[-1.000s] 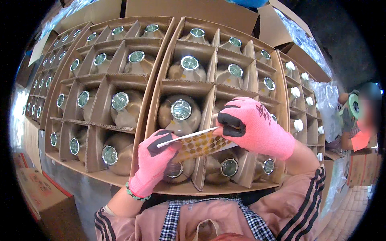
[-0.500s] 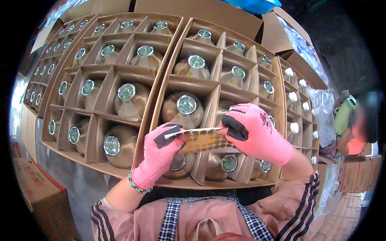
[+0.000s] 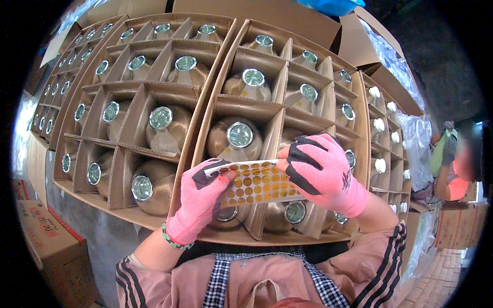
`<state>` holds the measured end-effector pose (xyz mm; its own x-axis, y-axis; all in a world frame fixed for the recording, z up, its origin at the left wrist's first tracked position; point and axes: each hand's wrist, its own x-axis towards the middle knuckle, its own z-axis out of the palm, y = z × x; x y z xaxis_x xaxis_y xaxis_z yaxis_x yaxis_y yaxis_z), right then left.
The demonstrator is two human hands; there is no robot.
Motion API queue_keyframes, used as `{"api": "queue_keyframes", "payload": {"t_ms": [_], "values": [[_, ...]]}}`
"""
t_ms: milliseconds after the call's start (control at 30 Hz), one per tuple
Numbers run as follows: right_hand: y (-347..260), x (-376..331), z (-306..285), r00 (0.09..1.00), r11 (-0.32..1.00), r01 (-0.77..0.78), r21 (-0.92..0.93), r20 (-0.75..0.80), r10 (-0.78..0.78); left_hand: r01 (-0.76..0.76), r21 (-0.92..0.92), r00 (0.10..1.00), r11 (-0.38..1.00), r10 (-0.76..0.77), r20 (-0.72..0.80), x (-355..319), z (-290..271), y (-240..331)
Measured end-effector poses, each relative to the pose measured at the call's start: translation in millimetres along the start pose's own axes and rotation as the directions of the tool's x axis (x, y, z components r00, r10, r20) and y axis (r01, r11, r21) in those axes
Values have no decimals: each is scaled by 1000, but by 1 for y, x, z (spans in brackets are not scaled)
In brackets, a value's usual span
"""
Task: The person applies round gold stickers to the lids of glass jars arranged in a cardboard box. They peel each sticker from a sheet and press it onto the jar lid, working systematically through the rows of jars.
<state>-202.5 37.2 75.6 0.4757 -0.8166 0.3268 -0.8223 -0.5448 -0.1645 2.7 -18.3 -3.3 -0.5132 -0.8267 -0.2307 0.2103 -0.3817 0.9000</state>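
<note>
Gold round stickers fill the white sheet (image 3: 257,182), pinched between left hand (image 3: 201,201) and right hand (image 3: 321,172).

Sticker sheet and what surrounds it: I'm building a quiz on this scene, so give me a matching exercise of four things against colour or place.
Things:
1. sticker sheet
2. gloves
3. bottle caps
4. bracelet

Descriptions:
A. green beads on the left wrist
B. pink with dark patches
C. silver, round, facing up from the carton cells
D. rows of gold dots, held between both hands

Pairs: 1-D, 2-B, 3-C, 4-A
</note>
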Motion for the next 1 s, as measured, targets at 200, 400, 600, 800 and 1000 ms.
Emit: {"api": "queue_keyframes", "payload": {"t_ms": [200, 400, 600, 800, 1000], "values": [[10, 4, 1, 986, 955, -99, 279, -105, 133, 73, -14, 997, 997, -74, -28, 0, 1, 3], [151, 34, -15, 754, 815, -457, 357, -330, 568, 123, -6, 990, 992, -123, -72, 0, 4, 4], [272, 48, 37, 819, 665, -477, -575, -16, 574, 159, 19, 987, 987, -159, -31, 3, 0, 2], [291, 61, 59, 703, 665, -400, -631, 255, 664, 150, 116, 989, 982, -149, -21, 2, -2, 1], [289, 65, 60, 742, 578, -207, -789, 258, 618, 158, 121, 987, 980, -157, -18, 2, -5, -1]]}}
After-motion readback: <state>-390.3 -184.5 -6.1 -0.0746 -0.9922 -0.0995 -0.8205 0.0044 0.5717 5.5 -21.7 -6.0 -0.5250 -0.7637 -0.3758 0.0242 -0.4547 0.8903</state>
